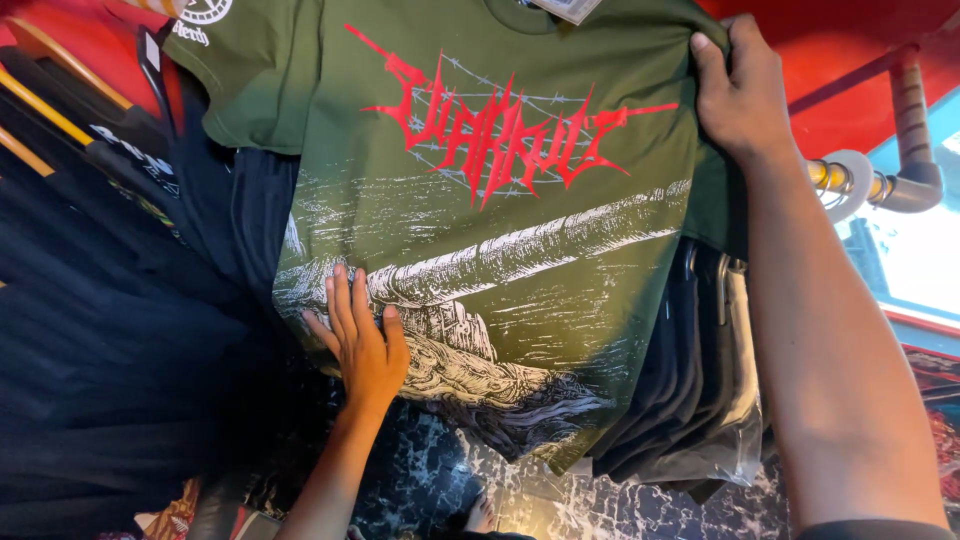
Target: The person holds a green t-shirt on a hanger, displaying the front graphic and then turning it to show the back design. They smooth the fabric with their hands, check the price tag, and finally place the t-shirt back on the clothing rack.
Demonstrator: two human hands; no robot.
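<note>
Right hand (pixel 740 90) pinches the green T-shirt (pixel 500 230) at its shoulder, up on the rack. Left hand (pixel 362 340) lies flat and unclenched on the print below. Smooth downward from the pinch; keep dark shirts (pixel 680 380) behind clear.

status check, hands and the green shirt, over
Left hand flat on green shirt, lower print. Right hand pinching its shoulder, holding it up. Dark shirts hang close behind, nothing across the front.

One head-worn view looks up close at a hanging green shirt (pixel 500 220).
</note>
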